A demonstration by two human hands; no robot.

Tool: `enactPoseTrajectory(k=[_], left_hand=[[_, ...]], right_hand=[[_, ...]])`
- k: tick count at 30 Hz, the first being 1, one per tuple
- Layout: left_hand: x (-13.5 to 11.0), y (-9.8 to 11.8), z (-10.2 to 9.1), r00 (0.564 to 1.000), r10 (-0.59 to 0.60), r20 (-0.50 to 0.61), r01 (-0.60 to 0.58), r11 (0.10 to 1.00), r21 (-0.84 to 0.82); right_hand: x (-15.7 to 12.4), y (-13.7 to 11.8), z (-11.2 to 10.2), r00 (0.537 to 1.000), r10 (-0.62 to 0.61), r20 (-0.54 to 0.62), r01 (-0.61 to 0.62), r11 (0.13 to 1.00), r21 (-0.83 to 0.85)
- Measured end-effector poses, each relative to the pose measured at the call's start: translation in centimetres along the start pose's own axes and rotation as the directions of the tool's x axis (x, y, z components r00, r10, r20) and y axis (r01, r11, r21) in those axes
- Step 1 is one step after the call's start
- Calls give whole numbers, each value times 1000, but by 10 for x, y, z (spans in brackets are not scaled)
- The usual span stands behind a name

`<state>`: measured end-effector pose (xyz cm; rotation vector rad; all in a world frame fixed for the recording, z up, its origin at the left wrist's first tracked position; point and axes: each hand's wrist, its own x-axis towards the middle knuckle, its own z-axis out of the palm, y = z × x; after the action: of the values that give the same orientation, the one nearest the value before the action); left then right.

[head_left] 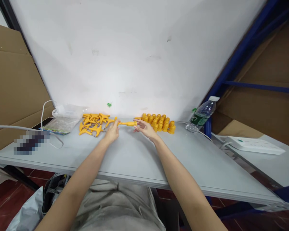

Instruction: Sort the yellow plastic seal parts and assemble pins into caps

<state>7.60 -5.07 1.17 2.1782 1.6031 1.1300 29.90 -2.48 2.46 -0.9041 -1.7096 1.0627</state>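
Pale wall (135,64) ahead, grey bench (137,160) beneath my left hand (112,132) and right hand (146,129).
Farther right is a clear bottle (203,114); heaped yellow handles (96,130) lie beside my left hand, and yellow cups (165,126) stand clustered beside my right. Between both I hold a slim yellow rod (130,124), left closed near one end, right pinched narrow at the other.

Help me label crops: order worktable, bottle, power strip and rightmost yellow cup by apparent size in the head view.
1. Worktable
2. Bottle and power strip: too alike to rank
3. Rightmost yellow cup
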Motion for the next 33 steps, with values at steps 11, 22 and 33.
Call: enactPoseTrajectory(k=[11, 22, 33], left_hand=[[-1, 1, 6, 1000, -24, -6, 22, 982, -189], [-1, -2, 14, 998, -63, -3, 59, 952, -300], [-1, 0, 14, 997, -74, -29, 61, 947, -315]], right_hand=[[3, 5, 6, 999, 38, -33, -37, 999, 3], [2, 5, 8, 997, 78, -27, -77, 997, 14], [3, 7, 14, 992, 100, -77, -99, 995, 16]])
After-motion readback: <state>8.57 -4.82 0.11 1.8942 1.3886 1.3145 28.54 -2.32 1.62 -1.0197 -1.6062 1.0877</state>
